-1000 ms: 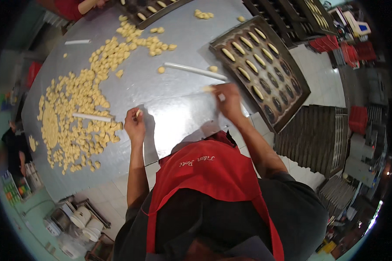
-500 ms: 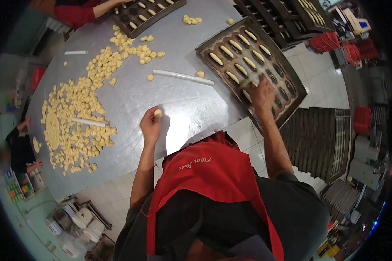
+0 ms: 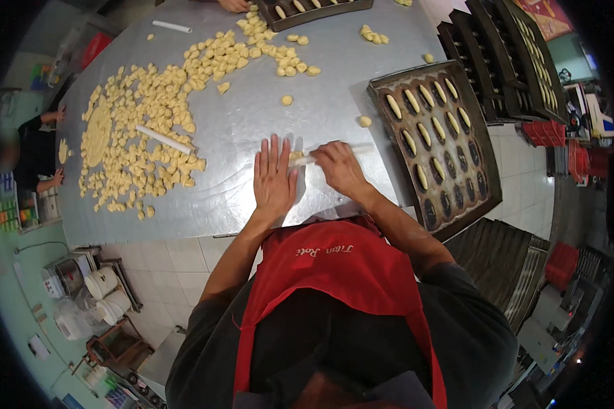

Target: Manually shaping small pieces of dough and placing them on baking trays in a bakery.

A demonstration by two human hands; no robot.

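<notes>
My left hand [image 3: 274, 180] lies flat on the metal table [image 3: 239, 140], its fingers stretched out and pointing away from me. Just to its right, my right hand [image 3: 341, 169] is closed over a white rolling pin [image 3: 370, 148], which is smeared by motion. A small bit of yellow dough [image 3: 296, 155] shows by the pin's left end, between the two hands; its shape is partly hidden. One dough ball [image 3: 365, 121] rests beyond the pin, and another dough ball [image 3: 287, 100] sits farther off. At my right, a dark moulded tray [image 3: 434, 228] carries several slim dough sticks in oval hollows; its nearer hollows hold none.
A spread of dough pieces [image 3: 136, 129] covers the table's left, with a second rolling pin [image 3: 164, 140] on it. Far off lie a short white rod [image 3: 172, 26] and another tray [image 3: 320, 12]. Stacked trays [image 3: 505, 61] stand far right. A co-worker [image 3: 37, 153] stands left.
My right hand has left the tray and come onto the rolling pin. My left hand, which held a dough ball, is now flat beside it. The view has shifted.
</notes>
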